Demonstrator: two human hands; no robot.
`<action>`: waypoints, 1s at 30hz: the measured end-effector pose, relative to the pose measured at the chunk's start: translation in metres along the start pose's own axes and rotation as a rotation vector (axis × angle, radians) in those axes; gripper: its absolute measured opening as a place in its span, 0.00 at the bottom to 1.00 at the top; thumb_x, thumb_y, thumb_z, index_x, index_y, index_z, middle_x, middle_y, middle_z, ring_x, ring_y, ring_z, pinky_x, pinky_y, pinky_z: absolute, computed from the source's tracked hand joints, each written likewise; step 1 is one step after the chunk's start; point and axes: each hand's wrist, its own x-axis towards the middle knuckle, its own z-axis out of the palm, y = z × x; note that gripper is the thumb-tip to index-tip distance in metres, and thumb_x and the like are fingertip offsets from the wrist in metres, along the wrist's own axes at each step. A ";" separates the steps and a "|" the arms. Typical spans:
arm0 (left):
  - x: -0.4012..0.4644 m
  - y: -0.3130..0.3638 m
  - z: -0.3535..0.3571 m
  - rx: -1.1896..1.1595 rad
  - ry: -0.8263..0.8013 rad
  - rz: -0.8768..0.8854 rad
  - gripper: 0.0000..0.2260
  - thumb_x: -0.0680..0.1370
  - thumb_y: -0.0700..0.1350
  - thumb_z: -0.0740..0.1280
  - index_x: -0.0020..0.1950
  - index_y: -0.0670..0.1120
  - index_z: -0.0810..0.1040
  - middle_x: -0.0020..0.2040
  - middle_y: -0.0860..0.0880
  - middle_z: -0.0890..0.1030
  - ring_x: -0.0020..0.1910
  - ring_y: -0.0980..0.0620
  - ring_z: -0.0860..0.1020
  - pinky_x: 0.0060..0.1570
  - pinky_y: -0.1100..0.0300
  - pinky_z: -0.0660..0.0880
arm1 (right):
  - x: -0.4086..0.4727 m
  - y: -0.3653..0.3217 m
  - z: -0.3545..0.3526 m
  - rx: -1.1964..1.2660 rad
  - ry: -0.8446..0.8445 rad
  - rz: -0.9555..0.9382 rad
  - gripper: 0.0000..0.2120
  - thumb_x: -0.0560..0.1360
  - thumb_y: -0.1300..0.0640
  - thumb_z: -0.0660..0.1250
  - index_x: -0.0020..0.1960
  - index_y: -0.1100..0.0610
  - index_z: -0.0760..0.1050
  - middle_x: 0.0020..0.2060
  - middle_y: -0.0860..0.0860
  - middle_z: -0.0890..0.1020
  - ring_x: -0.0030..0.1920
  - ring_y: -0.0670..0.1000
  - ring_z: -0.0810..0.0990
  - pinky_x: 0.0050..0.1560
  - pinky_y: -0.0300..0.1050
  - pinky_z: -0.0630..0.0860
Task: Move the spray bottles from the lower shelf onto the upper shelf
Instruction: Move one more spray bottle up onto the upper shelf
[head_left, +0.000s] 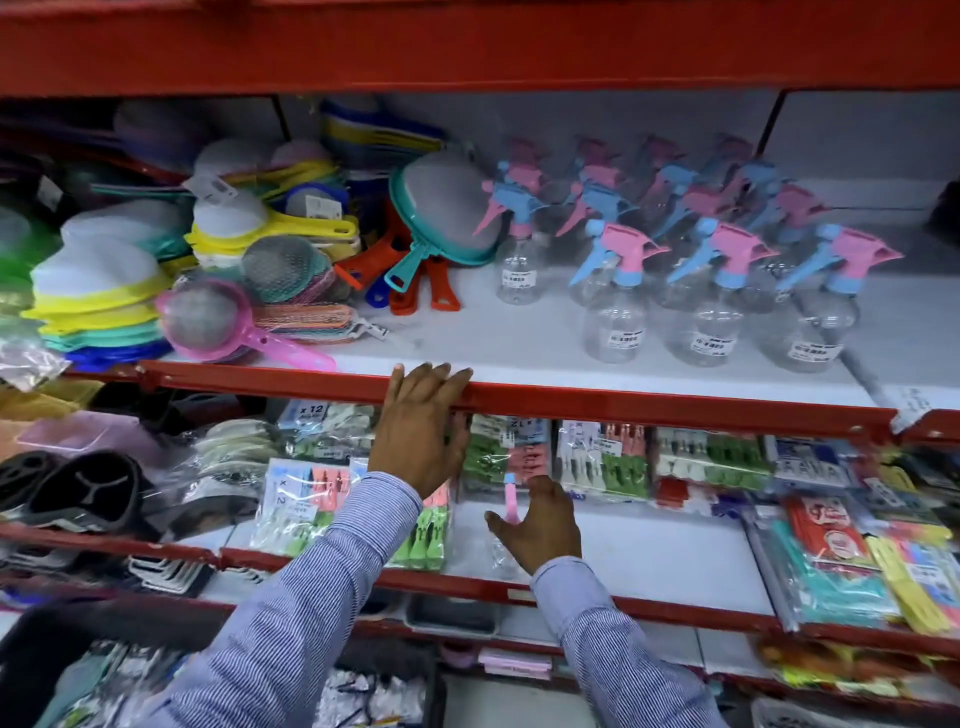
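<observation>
Several clear spray bottles (711, 322) with pink and blue trigger heads stand in rows on the right half of the white upper shelf (467, 338). One more clear spray bottle with a pink trigger (511, 500) stands on the lower shelf (649, 551), near its front edge. My right hand (540, 525) is spread open around this bottle's neck, thumb on the left and fingers behind; its body is partly hidden by the hand. My left hand (423, 421) lies flat over the red front edge of the upper shelf and holds nothing.
Stacks of coloured plastic strainers (218, 270) fill the left half of the upper shelf. Packs of clothes pegs (602, 457) lie at the back of the lower shelf, with packaged goods (841, 545) at its right. A red beam (467, 47) runs overhead.
</observation>
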 end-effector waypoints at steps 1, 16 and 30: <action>0.000 -0.001 0.000 -0.004 -0.005 0.005 0.27 0.71 0.45 0.70 0.69 0.53 0.69 0.65 0.47 0.77 0.67 0.48 0.69 0.75 0.43 0.58 | 0.004 -0.002 0.006 -0.027 -0.039 0.037 0.35 0.65 0.40 0.73 0.65 0.57 0.68 0.62 0.55 0.74 0.63 0.59 0.73 0.56 0.51 0.77; 0.005 -0.024 -0.009 -0.098 -0.037 0.104 0.29 0.69 0.43 0.70 0.70 0.50 0.70 0.68 0.46 0.76 0.68 0.45 0.70 0.73 0.49 0.61 | -0.045 -0.068 -0.095 0.056 0.277 -0.192 0.15 0.61 0.52 0.74 0.47 0.52 0.81 0.36 0.48 0.84 0.33 0.49 0.79 0.32 0.34 0.70; 0.001 -0.026 -0.024 -0.161 0.028 0.064 0.24 0.66 0.41 0.73 0.62 0.49 0.78 0.56 0.48 0.83 0.56 0.47 0.77 0.63 0.53 0.71 | 0.028 -0.194 -0.198 0.322 0.626 -0.319 0.10 0.64 0.54 0.73 0.42 0.58 0.82 0.36 0.56 0.85 0.38 0.58 0.82 0.44 0.50 0.81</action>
